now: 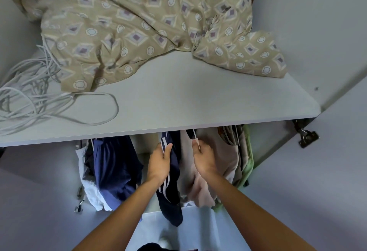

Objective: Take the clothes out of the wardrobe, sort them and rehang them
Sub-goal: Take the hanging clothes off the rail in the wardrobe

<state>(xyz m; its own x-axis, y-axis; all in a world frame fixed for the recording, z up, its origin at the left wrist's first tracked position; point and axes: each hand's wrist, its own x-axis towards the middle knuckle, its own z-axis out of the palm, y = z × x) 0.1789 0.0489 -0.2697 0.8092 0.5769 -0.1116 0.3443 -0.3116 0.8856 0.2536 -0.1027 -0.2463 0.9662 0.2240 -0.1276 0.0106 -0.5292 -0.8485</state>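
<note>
So the person's two forearms reach up from the bottom of the view into the open wardrobe, and both hands are busy just under the front edge of the shelf (178,111). The left hand (159,162) has its fingers and thumb wrapped around the navy striped garment (171,183), gripping it near the top while the rest hangs down past the wrist. Looks like it's holding that one steady or pushing it aside to make room. The right hand (204,158) is closed in a narrow pinch on the thin pale hanger (195,141) that carries the beige top (198,183), probably so the whole thing can be unhooked in one go. The rail itself is hidden behind the shelf edge, so can't tell if the hook is off yet.

The clothes are pretty much all in the wardrobe at this point: a blue garment (117,163) and something white (89,187) hang toward the left, and more beige and a light green piece (247,163) sit packed just right of the beige top. Seems like the taking-out stage.

Further back, on top of the shelf, there's a tangle of white cables (39,91) at the left edge and a crumpled patterned sheet (139,22) across the back.
</note>
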